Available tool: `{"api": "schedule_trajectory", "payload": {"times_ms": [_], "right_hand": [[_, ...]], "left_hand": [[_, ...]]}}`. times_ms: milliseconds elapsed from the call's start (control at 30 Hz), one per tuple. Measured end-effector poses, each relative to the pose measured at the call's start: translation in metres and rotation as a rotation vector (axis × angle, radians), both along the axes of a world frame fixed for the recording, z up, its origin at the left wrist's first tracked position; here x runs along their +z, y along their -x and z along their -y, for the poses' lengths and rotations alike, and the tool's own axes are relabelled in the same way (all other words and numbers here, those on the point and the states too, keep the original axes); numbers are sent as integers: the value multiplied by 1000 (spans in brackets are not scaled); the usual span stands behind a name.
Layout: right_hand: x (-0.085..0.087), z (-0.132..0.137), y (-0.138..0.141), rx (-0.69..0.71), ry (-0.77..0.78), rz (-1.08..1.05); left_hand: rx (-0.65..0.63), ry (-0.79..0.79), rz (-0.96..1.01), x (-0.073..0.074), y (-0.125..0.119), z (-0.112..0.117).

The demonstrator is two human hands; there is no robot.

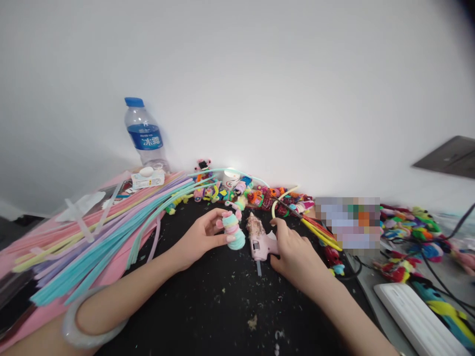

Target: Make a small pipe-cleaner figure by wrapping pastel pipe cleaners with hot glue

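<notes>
My left hand (pixel 202 240) pinches a small fuzzy figure (pixel 233 232) between thumb and fingers. It is made of pipe cleaner, mint green with pink and pale yellow bands and pink ear-like loops. Just right of it is a pale pink hot glue gun (pixel 260 247), its nozzle pointing away from me and crusted with brownish residue. A clear glue stick (pixel 259 268) pokes out of its back end. My right hand (pixel 295 252) is closed around the gun's handle, which the fingers partly hide. By the right fingertips curves a pale yellow pipe cleaner (pixel 274 208).
Bundled pastel pipe cleaners (pixel 111 232) lie at left, below a water bottle (pixel 144 133) by the wall. Finished fuzzy figures (pixel 260 198) line the back of the black mat (pixel 208 306). At right are a white power strip (pixel 419 316), dark cables (pixel 434 272) and more figures.
</notes>
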State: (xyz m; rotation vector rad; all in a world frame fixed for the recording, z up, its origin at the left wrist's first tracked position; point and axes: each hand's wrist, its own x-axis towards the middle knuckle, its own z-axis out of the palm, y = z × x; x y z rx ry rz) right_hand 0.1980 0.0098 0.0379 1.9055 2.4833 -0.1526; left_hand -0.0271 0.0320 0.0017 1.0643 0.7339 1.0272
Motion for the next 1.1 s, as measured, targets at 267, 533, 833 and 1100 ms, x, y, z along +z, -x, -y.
{"api": "schedule_trajectory", "payload": {"times_ms": [267, 533, 833, 1100], "right_hand": [[-24, 5, -19, 23, -128, -378], [-28, 15, -23, 35, 17, -939], [-35, 19, -18, 25, 21, -938], [-36, 18, -17, 16, -6, -907]], "left_hand": [[68, 10, 71, 0, 0, -3], [-50, 37, 46, 3, -2, 0], [-95, 6, -43, 7, -5, 3], [-84, 9, -76, 8, -4, 4]]}}
